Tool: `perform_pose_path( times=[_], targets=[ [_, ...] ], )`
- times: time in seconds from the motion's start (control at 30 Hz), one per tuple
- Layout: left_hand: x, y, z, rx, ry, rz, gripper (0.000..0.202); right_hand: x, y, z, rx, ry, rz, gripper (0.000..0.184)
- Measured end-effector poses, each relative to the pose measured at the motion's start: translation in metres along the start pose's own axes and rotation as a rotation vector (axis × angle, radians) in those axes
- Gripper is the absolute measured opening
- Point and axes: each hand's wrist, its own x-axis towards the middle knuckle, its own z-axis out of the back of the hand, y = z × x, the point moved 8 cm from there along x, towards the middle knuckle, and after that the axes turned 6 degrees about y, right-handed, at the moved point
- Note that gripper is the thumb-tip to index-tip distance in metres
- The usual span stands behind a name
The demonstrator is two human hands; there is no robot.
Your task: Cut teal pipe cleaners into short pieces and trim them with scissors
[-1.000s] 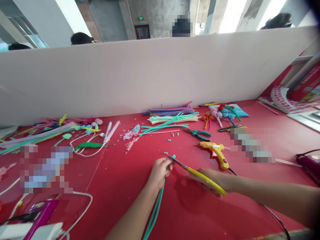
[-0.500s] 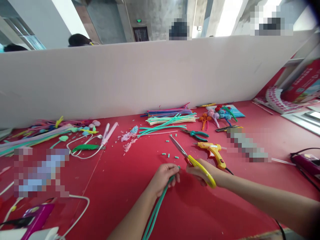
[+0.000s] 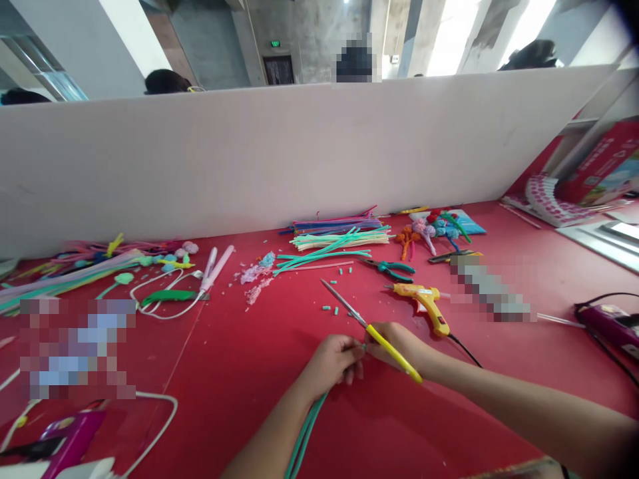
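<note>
Near the middle front of the red table, my left hand [image 3: 335, 362] is closed around several green pipe cleaners [image 3: 308, 429], which hang down toward me. Their upper tips poke out at its fingertips. My right hand [image 3: 394, 349] holds yellow-handled scissors [image 3: 353, 313], the blades pointing up and to the left. The fingertips of both hands meet at the pipe cleaner ends. Several short green cut pieces [image 3: 326, 308] lie on the table just beyond the hands.
A yellow glue gun [image 3: 423, 305] and teal-handled pliers [image 3: 392, 269] lie to the right. Bundles of pipe cleaners [image 3: 342, 239] rest before the white partition [image 3: 279, 153]. At left are a pink hair straightener [image 3: 217, 267], a white cord and more pipe cleaners. Finished pompom pieces [image 3: 424, 229] sit at back right.
My right hand has moved left and down to meet my left fingertips. The scissors have swung further left, their blades now looking closed together.
</note>
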Motion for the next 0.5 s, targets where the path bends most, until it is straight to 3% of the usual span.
perform_pose_path(
  times=[0.5],
  targets=[
    [-0.003, 0.0, -0.003, -0.083, 0.016, 0.056, 0.024, -0.006, 0.011, 0.01, -0.004, 0.055, 0.125, 0.005]
  ],
)
